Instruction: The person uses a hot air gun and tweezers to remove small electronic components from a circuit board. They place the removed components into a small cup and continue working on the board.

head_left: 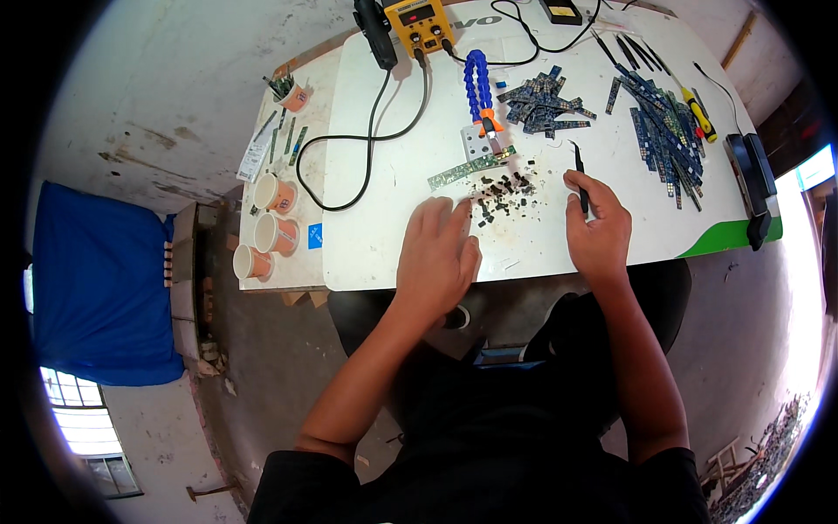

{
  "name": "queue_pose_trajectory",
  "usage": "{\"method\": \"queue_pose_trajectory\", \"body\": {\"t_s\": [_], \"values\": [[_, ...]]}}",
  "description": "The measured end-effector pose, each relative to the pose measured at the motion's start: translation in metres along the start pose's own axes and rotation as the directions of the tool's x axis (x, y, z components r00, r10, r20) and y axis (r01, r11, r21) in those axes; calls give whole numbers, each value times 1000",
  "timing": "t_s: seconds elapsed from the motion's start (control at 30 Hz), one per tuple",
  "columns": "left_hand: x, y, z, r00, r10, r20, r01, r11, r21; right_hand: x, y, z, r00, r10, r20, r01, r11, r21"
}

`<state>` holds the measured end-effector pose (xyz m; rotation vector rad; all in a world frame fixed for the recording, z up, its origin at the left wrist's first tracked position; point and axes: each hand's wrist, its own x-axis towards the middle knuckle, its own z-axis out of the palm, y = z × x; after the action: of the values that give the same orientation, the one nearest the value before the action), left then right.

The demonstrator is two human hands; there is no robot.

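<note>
My left hand lies flat on the white tabletop, fingers spread, fingertips touching the edge of a small heap of black chips. My right hand grips black tweezers, tips pointing up and away from me, just right of the heap. A long green circuit strip sits clamped in a small holder with a blue jointed arm, just beyond the chips.
Piles of blue circuit strips lie at the back and right. A yellow soldering station with black cable stands at the far edge. Three paper cups line the left side. A black device sits at the right edge.
</note>
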<state>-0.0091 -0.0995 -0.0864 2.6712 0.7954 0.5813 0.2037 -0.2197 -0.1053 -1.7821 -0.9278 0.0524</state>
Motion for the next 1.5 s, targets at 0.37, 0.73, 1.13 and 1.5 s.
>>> {"method": "queue_pose_trajectory", "body": {"t_s": [0.37,0.73,1.13,1.5], "values": [[2,-1,1,1000,-19,15,19,1000,2,-1,1,3,1000,-10,-21,10,1000,10],[3,-4,5,1000,-16,5,15,999,36,-1,0,2,999,-36,-21,36,999,0],[15,-17,10,947,-277,-160,235,943,-237,-2,4,1,999,-15,-36,15,1000,5],[27,-24,0,846,-525,-89,402,739,-541,-1,3,0,1000,1,-26,-2,1000,-27]]}}
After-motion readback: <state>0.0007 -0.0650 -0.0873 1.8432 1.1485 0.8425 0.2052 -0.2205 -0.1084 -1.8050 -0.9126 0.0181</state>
